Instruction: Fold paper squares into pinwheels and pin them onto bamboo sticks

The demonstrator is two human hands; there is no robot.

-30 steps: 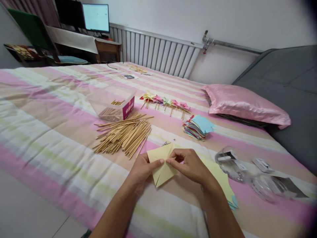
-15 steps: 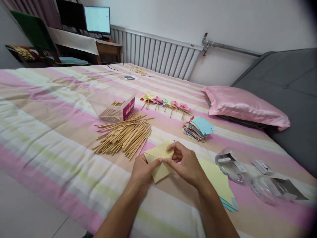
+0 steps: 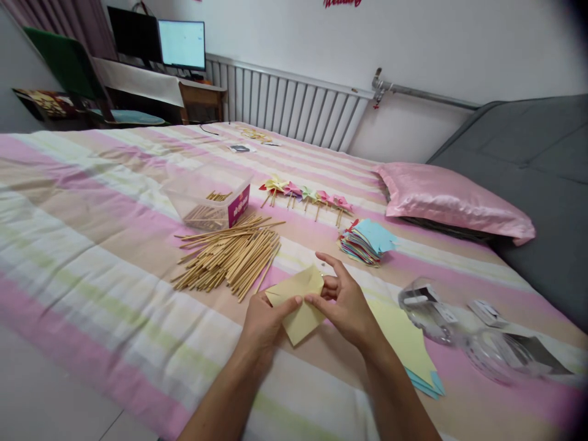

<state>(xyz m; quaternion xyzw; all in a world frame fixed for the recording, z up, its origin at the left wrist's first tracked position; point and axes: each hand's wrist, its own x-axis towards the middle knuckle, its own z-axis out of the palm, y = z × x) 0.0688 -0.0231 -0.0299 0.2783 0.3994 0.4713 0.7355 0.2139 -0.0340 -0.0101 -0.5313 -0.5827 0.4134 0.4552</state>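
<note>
A yellow sheet of paper point(image 3: 299, 323), with crease or cut lines running in from its corners, is held between my two hands just above the bed. My left hand point(image 3: 263, 324) grips its left side, thumb on top near the middle and fingers hidden beneath. My right hand point(image 3: 344, 300) pinches the paper near the middle with its thumb, the index finger raised off it and the other fingers curled at the right corner. Under my right forearm lies a stack of yellow and blue paper sheets point(image 3: 402, 337).
Loose wooden sticks point(image 3: 234, 254) lie left, before a clear plastic box point(image 3: 206, 202). Paper pinwheels point(image 3: 307, 195) stretch in a row behind, near a stack of coloured paper point(image 3: 367, 241). Clear plastic packages point(image 3: 500, 355) sit at right, a pink pillow point(image 3: 454, 199) farther back.
My right index finger has lifted and straightened away from the paper. The paper has tilted slightly in my hands. The camera view has shifted a little upward.
</note>
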